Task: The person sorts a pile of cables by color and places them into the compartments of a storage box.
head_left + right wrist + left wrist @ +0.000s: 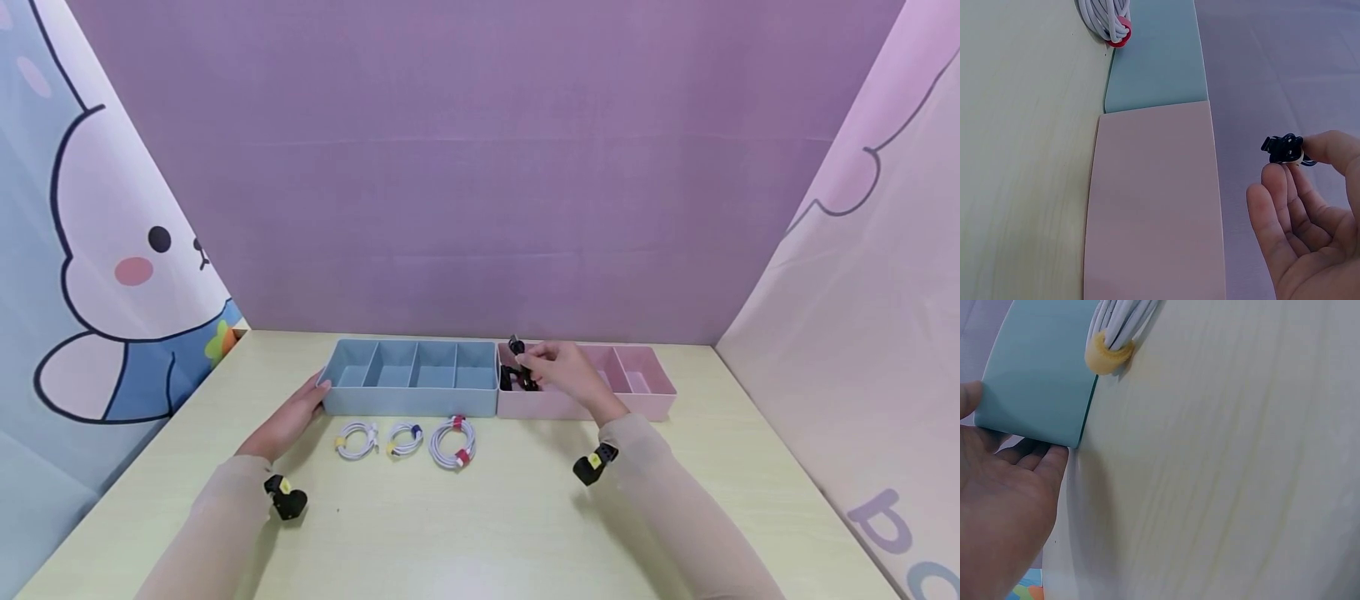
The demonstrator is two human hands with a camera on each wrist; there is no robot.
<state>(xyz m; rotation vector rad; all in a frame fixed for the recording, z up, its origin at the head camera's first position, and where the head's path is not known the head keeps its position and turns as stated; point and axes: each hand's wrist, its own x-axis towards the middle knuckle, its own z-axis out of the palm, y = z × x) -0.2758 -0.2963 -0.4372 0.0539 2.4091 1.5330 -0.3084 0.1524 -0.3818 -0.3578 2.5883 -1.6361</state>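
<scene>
Small black cable (1284,149) held up over the leftmost compartment of the pink box (543,406). Wound into a messy little bundle, loops crossing every which way, with a pale band-like bit on one side and a greyish plug end poking up in the head view. Pinched between thumb and fingertips of the right hand (570,371). More black stuff (506,379) down in that same compartment. Left hand (296,408) gripping the left end of the blue box (408,404), thumb by the rim, fingers against the end wall. In front of that box, three white coiled cables (434,446) on the desk (480,533), with yellow, dark blue and red ties.

Hard-to-see bits: can't tell the plug type, way too small. Can't make out the number of pieces in the black clump either, or the lower end of the held one. Part of the pink box blocked by the right hand. Left fingertips partly tucked behind the blue box. White coils cropped at the top of both wrist views.
</scene>
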